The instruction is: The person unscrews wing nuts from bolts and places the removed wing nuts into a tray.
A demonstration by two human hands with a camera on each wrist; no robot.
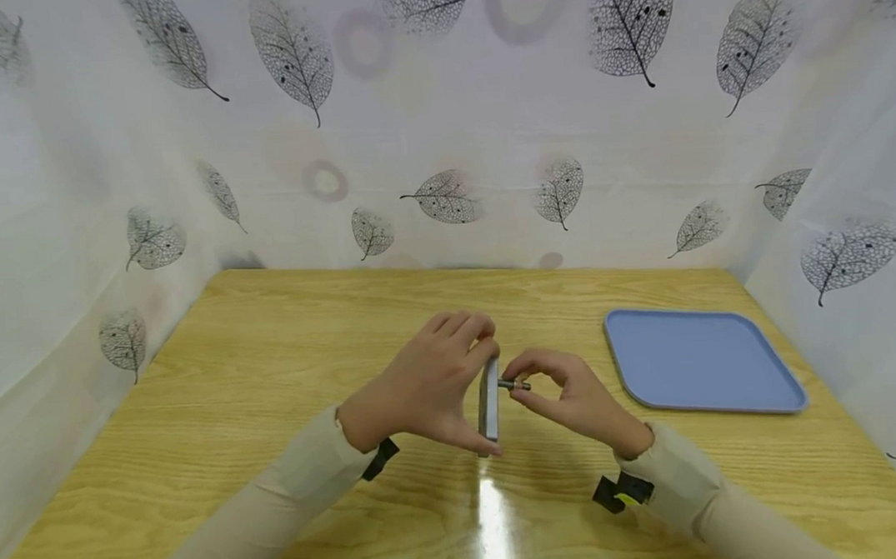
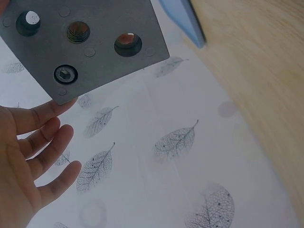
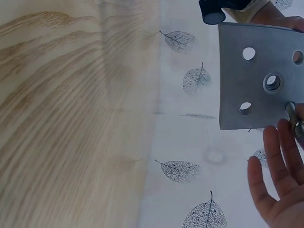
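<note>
Wood-grain table [image 1: 271, 362]; blue tray [image 1: 707, 360] at three o'clock from metal plate [image 1: 491, 403]. Left hand [image 1: 430, 380] grips plate upright by edges; right hand [image 1: 573, 395] pinches bolt [image 1: 506, 384] at plate's corner.

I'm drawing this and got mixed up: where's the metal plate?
In the head view, the metal plate is below the middle, held upright by the left hand, left of the bolt the right hand pinches.

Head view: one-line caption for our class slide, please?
Left hand holding a metal plate upright, right hand pinching a slim metal piece at its face, blue tray at right.
</note>
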